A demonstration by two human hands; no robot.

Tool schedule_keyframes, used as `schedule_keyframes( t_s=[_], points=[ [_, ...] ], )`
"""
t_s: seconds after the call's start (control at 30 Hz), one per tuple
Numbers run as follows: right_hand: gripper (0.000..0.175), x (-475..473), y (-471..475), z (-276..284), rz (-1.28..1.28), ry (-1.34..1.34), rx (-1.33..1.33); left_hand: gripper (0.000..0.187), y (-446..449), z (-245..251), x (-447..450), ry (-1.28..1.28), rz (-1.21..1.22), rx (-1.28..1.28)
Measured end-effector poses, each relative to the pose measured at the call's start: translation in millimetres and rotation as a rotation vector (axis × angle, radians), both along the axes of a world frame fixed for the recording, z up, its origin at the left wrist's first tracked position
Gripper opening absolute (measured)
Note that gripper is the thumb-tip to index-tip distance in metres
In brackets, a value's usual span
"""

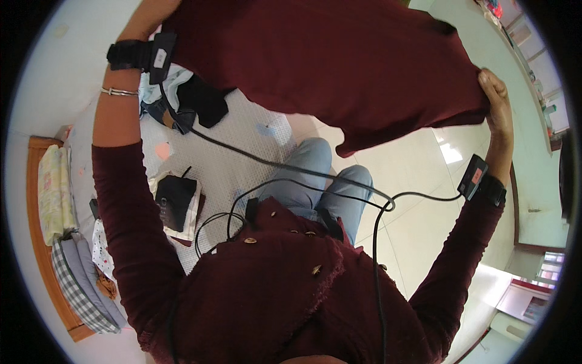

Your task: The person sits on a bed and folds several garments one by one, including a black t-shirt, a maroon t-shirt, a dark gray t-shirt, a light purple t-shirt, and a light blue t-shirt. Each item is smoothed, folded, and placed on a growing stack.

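Observation:
A dark maroon cloth garment (318,59) is stretched between my arms across the top of the view. My right hand (495,98) grips its lower right edge, thumb and curled fingers closed on the cloth. Of my left hand (152,18) only the part nearest the wrist shows at the top left, beside the garment; its fingers lie beyond the picture's edge or behind cloth. Black straps with small boxes sit on both wrists, and a black cable (273,161) runs from them across my lap. The garment's upper part is cut off by the frame.
I sit at the edge of a bed with a pale quilted cover (245,123). Black and light clothes (202,100) lie on it at the upper left, folded clothes (177,202) nearer me. Folded bedding (82,282) lies by a wooden headboard (38,204). Tiled floor (409,159) is at right.

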State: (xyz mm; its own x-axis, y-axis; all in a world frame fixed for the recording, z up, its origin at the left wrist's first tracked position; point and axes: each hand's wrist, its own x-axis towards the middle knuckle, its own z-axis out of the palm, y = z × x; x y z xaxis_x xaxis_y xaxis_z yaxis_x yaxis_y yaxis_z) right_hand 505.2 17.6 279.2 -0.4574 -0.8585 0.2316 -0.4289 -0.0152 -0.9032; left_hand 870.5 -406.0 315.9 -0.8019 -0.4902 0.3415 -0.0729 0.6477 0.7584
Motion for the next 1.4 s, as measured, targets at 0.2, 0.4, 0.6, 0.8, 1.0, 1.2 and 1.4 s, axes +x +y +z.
schedule_keyframes(
  t_s=[0.2,0.4,0.6,0.8,1.0,1.2,1.4],
  points=[
    [0.03,-3,-14,-46,-0.079,-0.181,0.182,0.036,4,-51,-6,-0.174,-0.093,-0.011],
    [0.028,2,-71,-69,-0.257,-0.635,-0.039,0.029,22,-84,-36,0.048,-0.112,0.674],
    [0.018,61,-132,-63,0.049,-0.632,-0.304,0.017,89,-84,-60,0.125,-0.404,0.948],
    [0.024,138,-160,-59,0.194,-0.67,-0.118,0.016,154,-92,-88,0.165,-0.487,1.066],
    [0.021,138,-131,-40,0.29,-0.153,-0.11,0.016,164,-85,-90,0.138,-0.535,0.867],
    [0.033,121,-117,-9,0.352,0.085,-0.092,0.03,151,-74,-90,0.132,-0.311,-0.09],
    [0.037,113,-94,44,0.544,0.062,-0.065,0.066,135,-83,-120,0.226,-0.432,-0.219]
  ],
)
